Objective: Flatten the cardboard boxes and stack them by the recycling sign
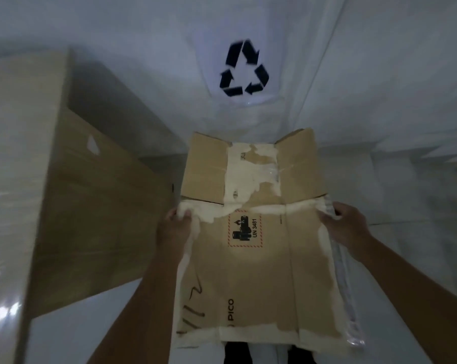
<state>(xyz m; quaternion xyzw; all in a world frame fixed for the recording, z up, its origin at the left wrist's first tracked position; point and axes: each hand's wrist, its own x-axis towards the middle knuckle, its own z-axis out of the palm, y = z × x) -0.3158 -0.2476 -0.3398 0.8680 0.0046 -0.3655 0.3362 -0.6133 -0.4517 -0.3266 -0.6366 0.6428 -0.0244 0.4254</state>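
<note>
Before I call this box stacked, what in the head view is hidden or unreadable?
- Flattened box: its underside and whatever lies beneath, hidden by the box itself.
- Near edge of the box: cut off around the frame bottom.
- Left hand and right hand: fingertips under the side edges, hidden.
- Large cardboard at left: blurred and cut off by the frame edge; flat or not, unclear.
- Recycling sign: smeared by motion blur.
</note>
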